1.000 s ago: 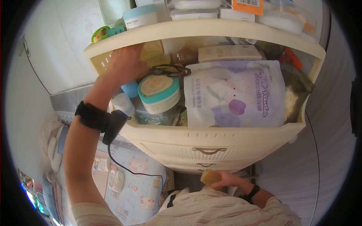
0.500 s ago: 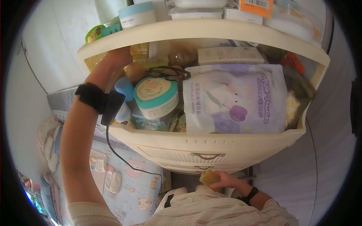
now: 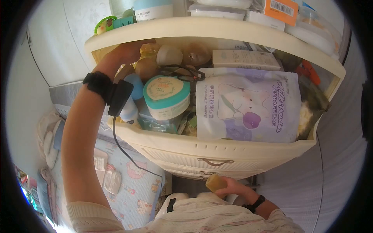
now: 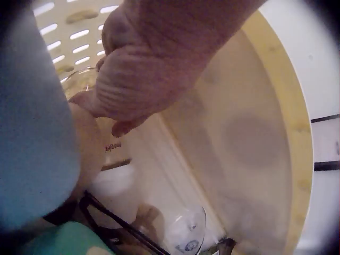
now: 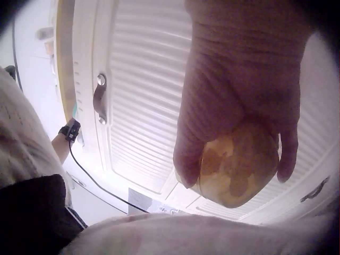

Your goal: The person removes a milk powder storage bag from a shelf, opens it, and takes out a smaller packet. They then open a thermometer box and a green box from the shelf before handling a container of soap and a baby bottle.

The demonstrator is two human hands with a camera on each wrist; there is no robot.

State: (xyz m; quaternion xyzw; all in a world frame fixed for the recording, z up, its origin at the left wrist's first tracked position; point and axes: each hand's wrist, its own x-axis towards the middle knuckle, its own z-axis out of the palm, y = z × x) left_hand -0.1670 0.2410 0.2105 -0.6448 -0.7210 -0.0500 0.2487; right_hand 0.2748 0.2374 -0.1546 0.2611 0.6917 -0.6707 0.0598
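Observation:
Inside the open drawer (image 3: 175, 134), at its back left, my left hand (image 3: 126, 53) has its fingers bent at a clear yellowish container (image 3: 149, 50); its fingertips are partly hidden. The left wrist view shows that hand (image 4: 154, 64) beside a clear rim (image 4: 81, 78) near the slotted wall. Close by are a round brown item (image 3: 146, 69), a blue-capped bottle (image 3: 134, 86), a teal-lidded tub (image 3: 167, 97) and dark-framed glasses (image 3: 180, 72). Low in front of the drawers, my right hand (image 3: 235, 187) grips a rounded amber container (image 5: 239, 164) between thumb and fingers.
A purple and white storage bag (image 3: 248, 105) lies across the drawer's right part, with a pale box (image 3: 246, 59) behind it. Tubs and boxes stand on the cabinet top, among them a blue-lidded tub (image 3: 153, 11). A patterned bed (image 3: 136, 186) is at the lower left.
My left hand has shifted within the drawer's back left corner, and the yellowish container beside it now sits differently. The brown item has come into view. My right hand keeps its hold.

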